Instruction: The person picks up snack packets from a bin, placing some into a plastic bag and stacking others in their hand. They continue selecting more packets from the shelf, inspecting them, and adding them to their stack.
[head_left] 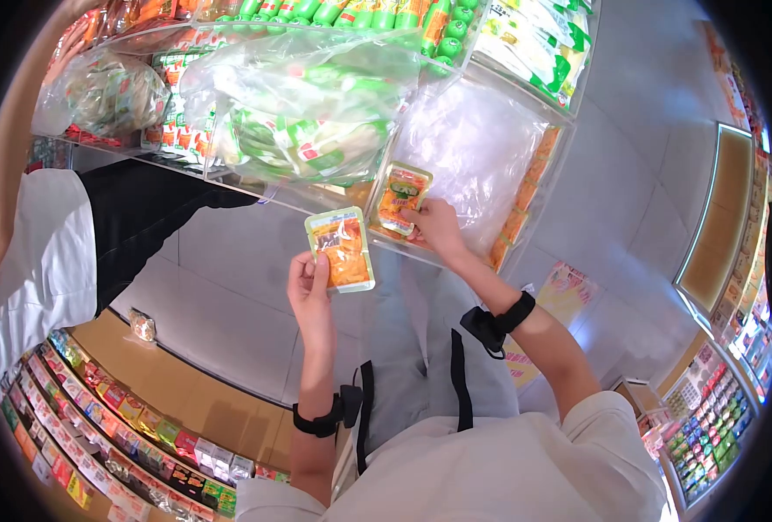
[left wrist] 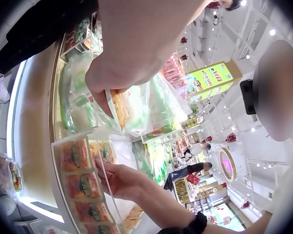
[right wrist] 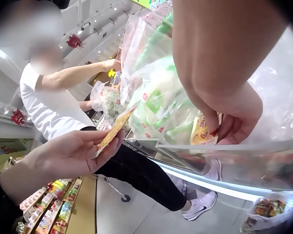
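Observation:
My left hand (head_left: 309, 283) holds a flat orange snack packet (head_left: 344, 250) by its lower left side, thumb across the front. This packet is in front of the display bins, above the floor in the head view. My right hand (head_left: 440, 228) pinches a second orange packet (head_left: 403, 193) with a green label. That one stands upright in the near left corner of a clear-walled bin (head_left: 509, 259). Fingers of the right hand reach over the bin's near wall in the right wrist view. A crumpled clear plastic bag (head_left: 468, 143) fills most of this bin.
Similar packets (left wrist: 80, 183) line the bin's wall. To the left, large clear bags of green-and-white packs (head_left: 307, 130) fill the neighbouring bin. Another person in a white shirt (head_left: 42, 235) stands at left, an arm over the bins. Low shelves of boxes (head_left: 133, 409) curve behind.

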Tool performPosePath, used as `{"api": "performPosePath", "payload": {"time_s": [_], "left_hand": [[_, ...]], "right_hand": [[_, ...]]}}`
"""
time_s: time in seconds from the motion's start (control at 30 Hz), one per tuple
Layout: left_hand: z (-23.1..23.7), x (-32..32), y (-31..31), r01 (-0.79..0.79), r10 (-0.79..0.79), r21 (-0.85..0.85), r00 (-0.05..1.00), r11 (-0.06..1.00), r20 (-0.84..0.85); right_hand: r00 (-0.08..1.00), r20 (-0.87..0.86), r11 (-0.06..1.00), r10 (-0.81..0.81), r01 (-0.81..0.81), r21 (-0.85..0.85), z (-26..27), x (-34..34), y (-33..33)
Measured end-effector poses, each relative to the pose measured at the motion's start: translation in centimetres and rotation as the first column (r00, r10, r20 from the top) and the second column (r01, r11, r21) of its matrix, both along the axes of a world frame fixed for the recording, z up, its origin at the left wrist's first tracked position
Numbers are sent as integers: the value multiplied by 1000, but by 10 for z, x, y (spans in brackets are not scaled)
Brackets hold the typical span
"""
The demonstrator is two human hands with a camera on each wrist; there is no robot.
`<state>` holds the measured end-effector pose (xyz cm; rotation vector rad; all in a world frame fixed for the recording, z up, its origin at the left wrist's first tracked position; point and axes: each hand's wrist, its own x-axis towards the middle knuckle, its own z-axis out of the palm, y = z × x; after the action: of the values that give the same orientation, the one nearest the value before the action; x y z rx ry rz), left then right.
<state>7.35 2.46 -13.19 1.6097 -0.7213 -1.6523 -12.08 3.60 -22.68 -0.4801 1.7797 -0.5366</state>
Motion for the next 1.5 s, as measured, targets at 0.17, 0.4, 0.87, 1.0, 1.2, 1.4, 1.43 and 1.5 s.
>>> {"api": "performPosePath", "payload": {"time_s": [0.17,0.4,0.87,1.0,1.2,1.4,1.43,1.5], "left_hand": [[3,-16,-5,58,-58,-1,998,998,1],[-2,-46,-14,189,-186,35,980,981,-73],[-16,-60,-21,317,-285,-134,934,939,216],[-21,-44,-12,289,-259,-122,941,949,218],[1,-64,2,615,-445,-354,771,704,456],[-19,-87,15,427,-425,-50,869,903,-254],[-22,-80,11,376,-327,76,875,923,-356],[-17,-70,2,353,-300,103,890,930,-343]], "right_hand": [[967,-143,978,210,-209,23,-8,-7,2],[876,447,930,-183,301,-211,76,-31,20],[958,168,960,-231,253,-123,-20,-48,32],[963,124,960,-237,252,-122,-14,-45,26],[991,36,964,-127,132,-232,73,-43,34],[917,385,901,-103,250,-354,100,-35,46],[925,352,888,-143,277,-368,102,-38,49],[931,286,849,-228,334,-410,101,-49,50]]}}
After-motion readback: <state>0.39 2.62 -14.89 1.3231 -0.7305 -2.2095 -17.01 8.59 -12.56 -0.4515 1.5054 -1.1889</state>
